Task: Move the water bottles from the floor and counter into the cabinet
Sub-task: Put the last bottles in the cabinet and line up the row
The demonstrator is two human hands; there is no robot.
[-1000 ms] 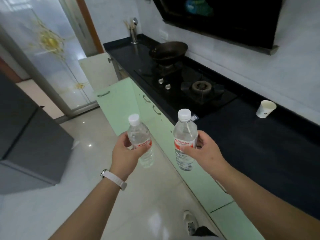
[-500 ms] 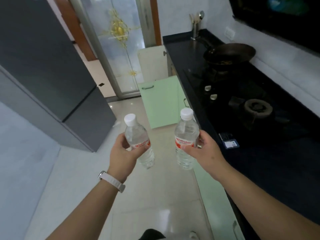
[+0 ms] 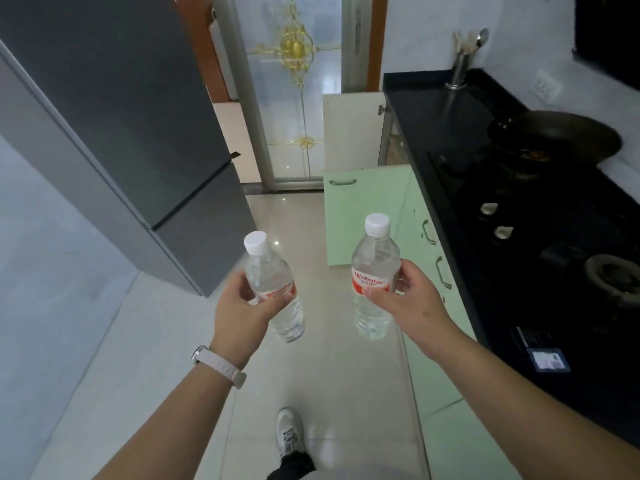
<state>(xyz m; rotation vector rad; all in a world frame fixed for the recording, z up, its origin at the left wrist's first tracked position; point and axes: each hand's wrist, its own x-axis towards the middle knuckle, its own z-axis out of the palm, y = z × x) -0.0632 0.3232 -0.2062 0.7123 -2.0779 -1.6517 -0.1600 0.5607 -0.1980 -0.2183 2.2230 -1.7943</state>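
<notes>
Two clear water bottles are held out over the floor, both off the ground and apart from each other, with open air between them. The left bottle [image 3: 273, 289] is gripped at its red label by the left hand [image 3: 242, 308], fingers wrapped round the back and thumb across the front; it is tilted, white cap leaning left and away. The right bottle [image 3: 375, 278] is held near upright in the right hand [image 3: 408, 299], fingers closed round the label band. A pale watch strap [image 3: 221, 365] is worn on the left wrist. A lane of glossy pale floor tile [image 3: 311, 358] is seen running ahead between the grey refrigerator [image 3: 131, 116] on the left and the green cabinet fronts [image 3: 433, 306] on the right. The lane is narrowed further on by an open green cabinet door [image 3: 360, 216] swung out across it, and beyond that by a second open door, white on its visible face [image 3: 353, 129]. The black counter [image 3: 502, 237] edge overhangs the cabinets just right of the right hand; a wok [image 3: 554, 136] and a gas burner [image 3: 613, 275] are noted on it, well apart from the bottles. A frosted glass door with gold ornament [image 3: 298, 98] closes the far end. One white shoe [image 3: 289, 434] is planted on the tile below the arms.
</notes>
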